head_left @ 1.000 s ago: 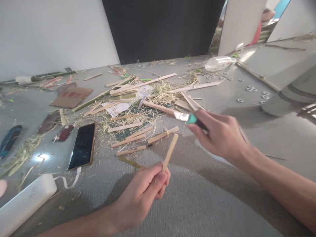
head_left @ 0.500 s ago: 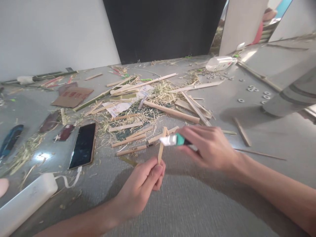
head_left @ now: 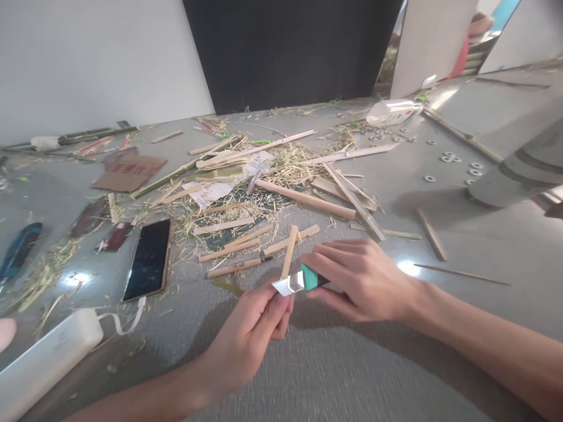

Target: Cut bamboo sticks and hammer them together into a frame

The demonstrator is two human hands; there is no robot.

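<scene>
A short flat bamboo strip [head_left: 290,252] rises tilted from the closed fingers of my left hand [head_left: 259,322], which hides its lower end. My right hand [head_left: 358,278] is wrapped round a utility knife [head_left: 311,278] with a green collar and a dark handle. Its metal blade lies across the strip's lower part, close above my left thumb. Just beyond my hands lie several cut bamboo strips [head_left: 233,268] and a heap of shavings [head_left: 264,202]. A hammer [head_left: 308,199] with a wooden handle rests on that heap.
Left of my hands are a phone [head_left: 148,261], a white power bank [head_left: 53,351] on a cable and a blue-black tool [head_left: 21,249]. Cardboard [head_left: 129,172] lies behind them. At right stand a grey cylinder [head_left: 523,164], scattered white rings [head_left: 449,157] and a tipped clear bottle [head_left: 391,112].
My right hand has drawn the knife down along the bamboo strip, from near its top to just above my left thumb. The left hand has stayed in place.
</scene>
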